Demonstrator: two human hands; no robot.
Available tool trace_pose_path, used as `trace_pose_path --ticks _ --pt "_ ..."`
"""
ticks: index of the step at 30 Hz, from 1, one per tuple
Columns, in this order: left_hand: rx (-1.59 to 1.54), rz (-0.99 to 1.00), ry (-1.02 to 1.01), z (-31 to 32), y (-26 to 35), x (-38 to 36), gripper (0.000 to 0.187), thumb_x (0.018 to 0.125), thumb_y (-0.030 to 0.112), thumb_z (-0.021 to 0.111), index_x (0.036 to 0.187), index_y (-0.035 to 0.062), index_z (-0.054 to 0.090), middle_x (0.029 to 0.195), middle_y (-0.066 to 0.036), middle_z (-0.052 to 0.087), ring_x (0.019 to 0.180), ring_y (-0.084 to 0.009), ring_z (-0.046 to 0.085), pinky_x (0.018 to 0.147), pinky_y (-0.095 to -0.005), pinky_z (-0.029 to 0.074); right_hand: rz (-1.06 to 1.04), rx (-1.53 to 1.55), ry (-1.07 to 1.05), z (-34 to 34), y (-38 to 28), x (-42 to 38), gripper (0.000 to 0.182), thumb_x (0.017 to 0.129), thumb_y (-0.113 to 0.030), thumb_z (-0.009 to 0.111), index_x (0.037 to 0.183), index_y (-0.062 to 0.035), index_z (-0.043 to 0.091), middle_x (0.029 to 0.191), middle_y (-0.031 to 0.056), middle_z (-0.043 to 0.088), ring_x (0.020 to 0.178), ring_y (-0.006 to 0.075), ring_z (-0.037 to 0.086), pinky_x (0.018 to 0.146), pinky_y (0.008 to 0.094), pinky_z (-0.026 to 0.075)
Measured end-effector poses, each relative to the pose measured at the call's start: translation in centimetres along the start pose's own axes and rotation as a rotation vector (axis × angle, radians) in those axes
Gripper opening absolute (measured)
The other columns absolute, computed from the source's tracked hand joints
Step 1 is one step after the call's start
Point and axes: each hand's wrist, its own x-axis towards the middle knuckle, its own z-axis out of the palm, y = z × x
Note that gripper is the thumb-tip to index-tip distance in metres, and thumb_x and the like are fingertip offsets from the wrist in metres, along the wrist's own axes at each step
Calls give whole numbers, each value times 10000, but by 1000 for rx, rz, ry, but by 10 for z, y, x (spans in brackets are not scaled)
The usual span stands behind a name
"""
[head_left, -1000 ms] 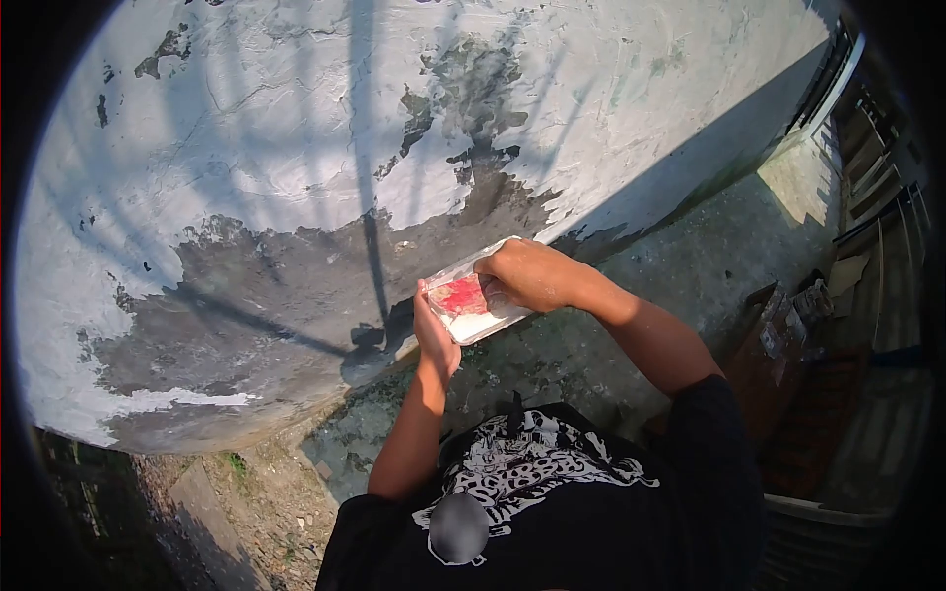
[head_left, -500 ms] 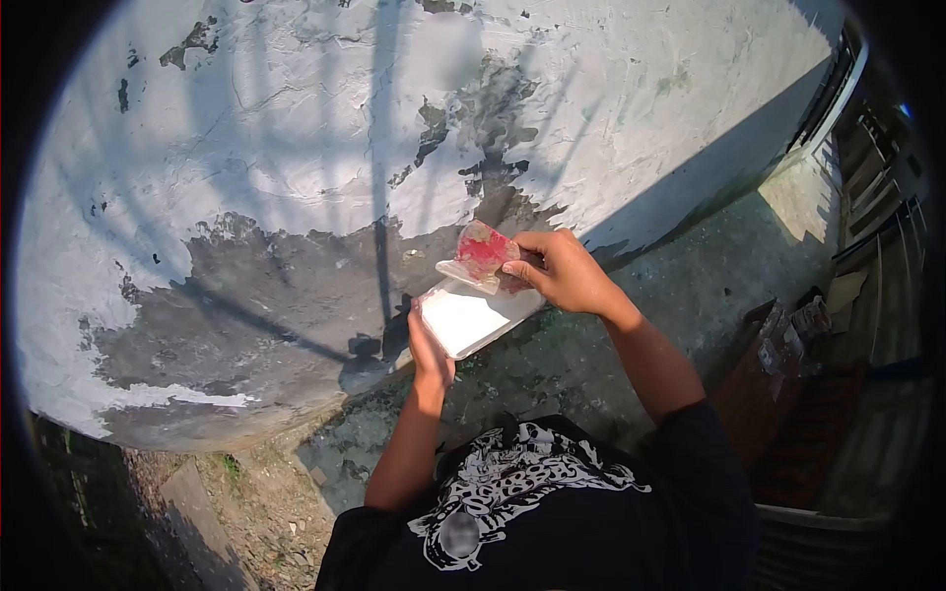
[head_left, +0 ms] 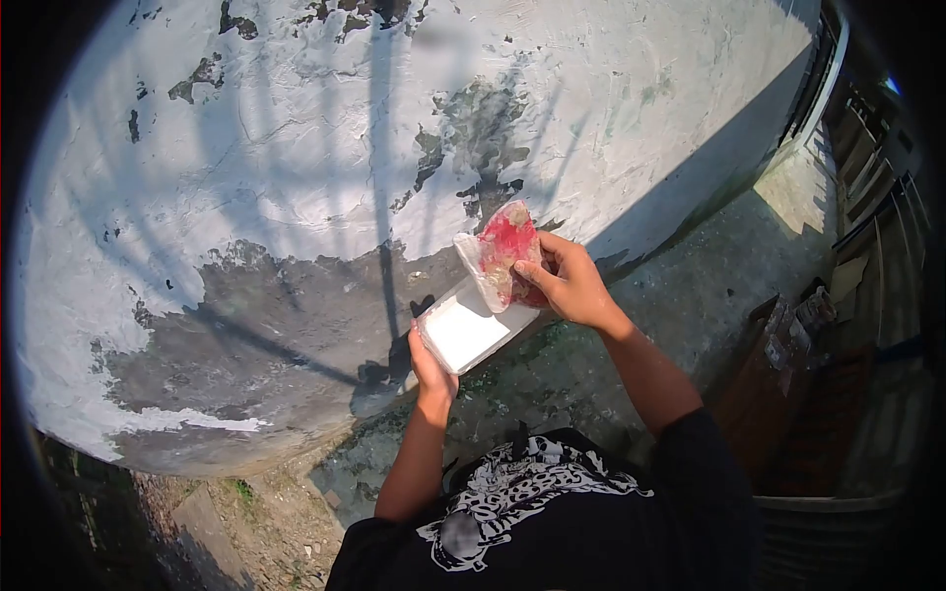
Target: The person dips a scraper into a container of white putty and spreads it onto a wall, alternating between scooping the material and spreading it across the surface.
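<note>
My left hand [head_left: 431, 362] grips the near left end of a shallow rectangular tray [head_left: 466, 329] with a bright white surface inside. In my right hand [head_left: 574, 284] is a red and whitish stained scraper [head_left: 509, 246], pinched between thumb and fingers. The scraper stands tilted over the tray's far right part, its lower edge at the white surface; whether it touches cannot be told. Beyond both hands rises a wall [head_left: 286, 177] with white coating and bare grey patches.
A concrete floor strip [head_left: 631, 315] runs along the wall's foot. Wooden furniture [head_left: 754, 394] with clear plastic on it stands at the right. Soil and rubble [head_left: 276, 522] lie at the lower left. Shadows fall across the wall.
My right hand has turned the scraper more upright and shifted it slightly right. The tray, still in my left hand, sits slightly lower in view. The camera view has shifted a little.
</note>
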Motion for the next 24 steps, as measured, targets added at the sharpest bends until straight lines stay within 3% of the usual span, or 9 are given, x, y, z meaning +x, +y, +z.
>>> trace_pose_path --ticks 2,4,7,10,11,16,18,22,24 --pt "-11 21 -17 1 0 0 586 1077 483 318 1327 17 571 1293 -125 650 1201 -264 623 1044 -378 477 -17 62 26 0 -11 -1 259 944 -103 683 1166 23 643 893 94 709 777 98 599 708 314 500" --pt "19 -17 32 -4 2 -1 587 1079 480 321 1330 10 566 1293 -130 648 1201 -267 624 1044 -381 478 105 -181 -185 -2 -33 -4 240 954 -104 670 1153 29 644 910 92 717 780 89 598 719 307 505" --pt "-3 20 10 -5 4 -1 594 1080 483 322 1345 6 556 1293 -126 648 1187 -268 630 1037 -382 482 -7 208 105 14 -11 -2 231 961 -103 667 1145 36 645 929 90 724 801 80 600 739 299 511" --pt "-17 8 11 -10 5 -1 610 1078 490 316 1353 2 557 1320 -116 641 1229 -262 603 1084 -382 434 73 0 -88 12 -9 -7 218 970 -103 660 1138 35 652 931 87 722 824 74 601 753 293 514" --pt "-12 11 8 -11 6 0 610 1078 490 316 1353 2 557 1320 -116 641 1229 -262 603 1084 -382 434 41 165 35 19 -1 -6 213 971 -105 661 1132 34 656 923 74 716 831 72 600 751 290 512" --pt "-91 -13 -7 -12 12 3 626 1079 498 296 1394 8 525 1372 -120 608 1280 -273 570 1106 -405 418 94 47 -23 27 -4 -1 246 955 -95 661 1161 40 643 933 74 713 855 96 624 788 292 516" --pt "-101 -18 -17 -10 14 3 628 1078 501 299 1402 9 518 1379 -120 603 1282 -278 568 1106 -407 417 28 249 154 35 -1 6 272 955 -87 645 1193 41 616 969 65 705 856 100 624 773 293 514" --pt "-151 -46 -13 -18 15 5 631 1074 505 308 1416 12 504 1393 -121 592 1280 -293 567 1103 -413 415 1 160 33 41 19 8 260 959 -76 626 1197 29 608 1014 63 701 868 94 630 765 286 513" --pt "-116 -44 10 -20 21 1 635 1073 514 305 1423 21 499 1406 -116 583 1292 -296 554 1117 -420 399 314 461 -48 38 16 14 227 962 -69 620 1175 10 623 1032 66 705 880 99 644 776 279 514"
